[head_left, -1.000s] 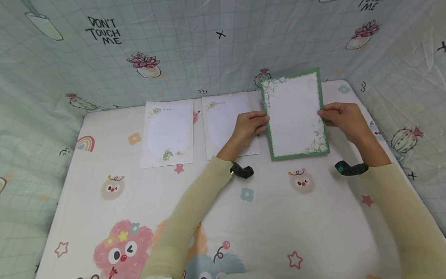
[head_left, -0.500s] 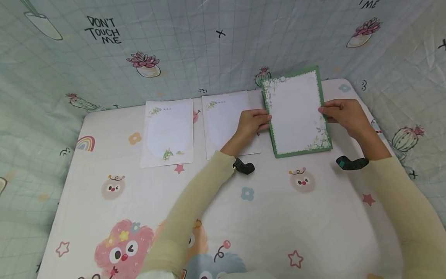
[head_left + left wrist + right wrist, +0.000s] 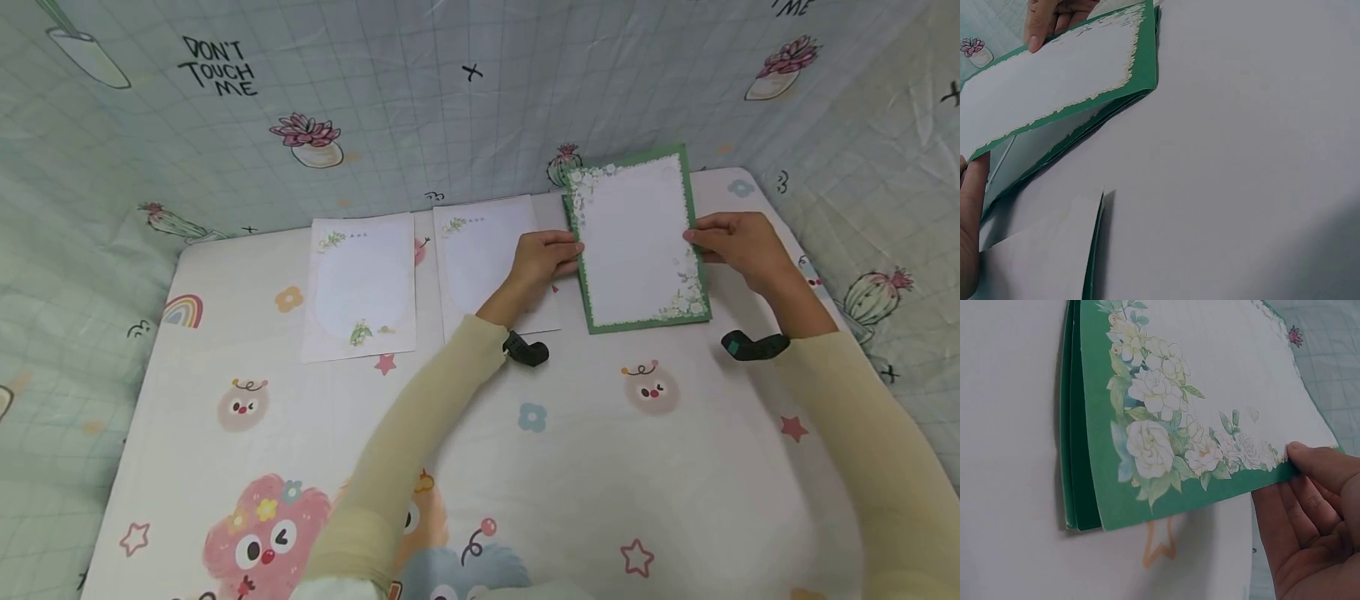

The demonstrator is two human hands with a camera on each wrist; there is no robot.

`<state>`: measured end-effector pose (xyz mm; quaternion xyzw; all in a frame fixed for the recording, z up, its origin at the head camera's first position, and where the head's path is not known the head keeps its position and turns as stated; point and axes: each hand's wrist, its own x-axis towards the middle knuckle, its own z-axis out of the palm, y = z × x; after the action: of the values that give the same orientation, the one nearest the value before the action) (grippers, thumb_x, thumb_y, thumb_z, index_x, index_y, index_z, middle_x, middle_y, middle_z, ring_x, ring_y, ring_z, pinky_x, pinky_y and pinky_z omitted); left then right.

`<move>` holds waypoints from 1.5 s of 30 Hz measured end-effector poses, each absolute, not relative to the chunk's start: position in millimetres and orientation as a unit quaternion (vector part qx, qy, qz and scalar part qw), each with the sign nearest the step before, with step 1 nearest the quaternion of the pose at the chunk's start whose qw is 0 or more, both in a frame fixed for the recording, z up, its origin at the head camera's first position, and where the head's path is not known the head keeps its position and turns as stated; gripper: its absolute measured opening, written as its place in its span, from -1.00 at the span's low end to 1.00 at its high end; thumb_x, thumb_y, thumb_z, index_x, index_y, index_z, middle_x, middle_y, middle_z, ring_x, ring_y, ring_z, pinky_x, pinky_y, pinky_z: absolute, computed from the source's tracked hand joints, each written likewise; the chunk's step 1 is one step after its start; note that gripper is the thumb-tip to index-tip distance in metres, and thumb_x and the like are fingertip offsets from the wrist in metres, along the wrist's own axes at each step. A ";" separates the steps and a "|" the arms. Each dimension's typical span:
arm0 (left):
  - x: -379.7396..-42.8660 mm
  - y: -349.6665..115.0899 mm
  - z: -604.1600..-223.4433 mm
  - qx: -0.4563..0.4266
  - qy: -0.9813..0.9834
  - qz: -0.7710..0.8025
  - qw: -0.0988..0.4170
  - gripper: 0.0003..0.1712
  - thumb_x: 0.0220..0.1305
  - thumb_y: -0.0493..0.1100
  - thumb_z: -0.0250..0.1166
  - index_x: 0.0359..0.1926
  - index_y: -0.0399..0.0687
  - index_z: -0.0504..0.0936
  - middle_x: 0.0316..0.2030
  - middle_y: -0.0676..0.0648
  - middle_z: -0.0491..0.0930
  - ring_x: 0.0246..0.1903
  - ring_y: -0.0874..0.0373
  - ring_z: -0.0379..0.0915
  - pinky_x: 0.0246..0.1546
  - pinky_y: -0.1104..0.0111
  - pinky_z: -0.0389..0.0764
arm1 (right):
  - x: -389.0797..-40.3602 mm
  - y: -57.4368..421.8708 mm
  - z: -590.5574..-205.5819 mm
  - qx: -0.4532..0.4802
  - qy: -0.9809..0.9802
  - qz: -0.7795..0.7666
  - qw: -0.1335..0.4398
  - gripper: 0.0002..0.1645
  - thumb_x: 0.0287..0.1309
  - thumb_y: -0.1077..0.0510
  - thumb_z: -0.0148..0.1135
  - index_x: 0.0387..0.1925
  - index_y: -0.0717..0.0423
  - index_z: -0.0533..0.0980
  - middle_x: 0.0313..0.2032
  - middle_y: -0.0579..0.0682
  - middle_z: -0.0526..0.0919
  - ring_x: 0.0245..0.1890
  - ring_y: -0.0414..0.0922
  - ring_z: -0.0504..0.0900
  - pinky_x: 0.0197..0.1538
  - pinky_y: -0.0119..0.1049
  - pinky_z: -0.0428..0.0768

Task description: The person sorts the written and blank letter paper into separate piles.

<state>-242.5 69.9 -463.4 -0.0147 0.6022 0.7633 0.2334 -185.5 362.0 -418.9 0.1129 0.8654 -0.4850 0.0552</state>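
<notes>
A sheet of stationery paper (image 3: pixel 637 242) with a green border and white printed flowers is held by its two long sides. My left hand (image 3: pixel 543 262) pinches its left edge, thumb on top. On the opposite edge, my right hand (image 3: pixel 738 246) grips it between thumb and fingers. More green-edged paper (image 3: pixel 1075 456) lies beneath, and in the left wrist view the held sheet (image 3: pixel 1054 81) rises at a slant over it. Partly behind my left wrist is a white sheet (image 3: pixel 487 250) with a small leaf print. A similar white sheet (image 3: pixel 363 283) lies farther left.
The table (image 3: pixel 585 483) has a white cloth with cartoon prints. A patterned curtain (image 3: pixel 420 108) hangs right behind the papers, and more curtain (image 3: pixel 892 250) borders the right side. Black wrist cameras (image 3: pixel 753 346) sit on both wrists.
The held sheet's lower edge has moved slightly away toward the curtain, and both hands have shifted a little with it. The grips stay the same. Both white sheets lie still.
</notes>
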 end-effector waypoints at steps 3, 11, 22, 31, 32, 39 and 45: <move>-246.2 71.4 -464.9 -0.009 0.608 0.759 0.232 -0.68 0.34 -0.41 0.34 0.09 -0.43 0.63 -0.03 -0.28 0.68 -0.10 -0.01 0.72 -0.04 0.28 0.72 | -188.4 363.0 -420.3 0.114 0.869 -0.477 0.056 -0.39 0.39 -0.06 0.28 0.16 0.40 0.49 -0.28 -0.33 0.59 -0.36 -0.42 0.64 -0.27 -0.61 0.64; -253.5 71.5 -465.1 0.015 0.659 0.722 0.212 -0.73 0.30 -0.38 0.39 0.00 -0.41 0.67 -0.13 -0.25 0.71 -0.30 0.06 0.76 -0.18 0.33 0.76 | -194.7 361.5 -425.9 0.106 0.877 -0.465 0.052 -0.36 0.40 -0.06 0.27 0.19 0.42 0.49 -0.24 -0.27 0.58 -0.36 -0.45 0.62 -0.28 -0.62 0.63; -255.0 77.3 -459.9 0.046 0.695 0.686 0.208 -0.75 0.32 -0.37 0.37 -0.02 -0.43 0.65 -0.11 -0.25 0.69 -0.38 0.06 0.75 -0.23 0.34 0.76 | -197.0 371.3 -434.0 0.101 0.875 -0.467 0.082 -0.33 0.46 -0.04 0.19 0.28 0.45 0.40 -0.19 -0.26 0.56 -0.34 -0.47 0.62 -0.25 -0.60 0.63; -257.6 75.3 -460.3 0.044 0.719 0.665 0.197 -0.71 0.29 -0.34 0.42 0.00 -0.39 0.67 -0.13 -0.22 0.70 -0.48 0.14 0.74 -0.28 0.38 0.75 | -194.8 371.6 -436.0 0.108 0.871 -0.473 0.074 -0.39 0.40 0.00 0.29 0.22 0.42 0.46 -0.27 -0.31 0.58 -0.34 -0.44 0.64 -0.23 -0.58 0.66; -257.8 75.1 -460.2 0.044 0.720 0.664 0.196 -0.72 0.28 -0.34 0.42 -0.01 -0.39 0.67 -0.14 -0.22 0.71 -0.49 0.14 0.74 -0.28 0.38 0.75 | -194.6 371.1 -436.0 0.119 0.868 -0.477 0.072 -0.41 0.38 0.01 0.31 0.20 0.40 0.49 -0.27 -0.29 0.60 -0.35 -0.42 0.64 -0.25 -0.57 0.66; -256.6 73.4 -458.5 0.040 0.726 0.659 0.192 -0.76 0.26 -0.37 0.43 -0.07 -0.40 0.68 -0.20 -0.25 0.72 -0.41 0.01 0.76 -0.31 0.35 0.76 | -194.9 368.0 -435.5 0.134 0.871 -0.468 0.065 -0.43 0.36 0.00 0.33 0.18 0.36 0.51 -0.27 -0.26 0.61 -0.36 -0.40 0.64 -0.25 -0.57 0.66; -254.6 70.8 -456.9 0.028 0.735 0.650 0.193 -0.78 0.25 -0.39 0.43 -0.11 -0.42 0.67 -0.25 -0.31 0.74 -0.47 0.04 0.75 -0.35 0.35 0.76 | -196.4 366.7 -435.9 0.125 0.873 -0.467 0.071 -0.46 0.39 0.03 0.31 0.18 0.35 0.51 -0.35 -0.39 0.62 -0.34 -0.41 0.63 -0.23 -0.55 0.67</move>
<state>-254.6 70.8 -456.9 0.0284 0.7347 0.6497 0.1931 -196.4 366.7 -435.9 0.1253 0.8725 -0.4668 0.0715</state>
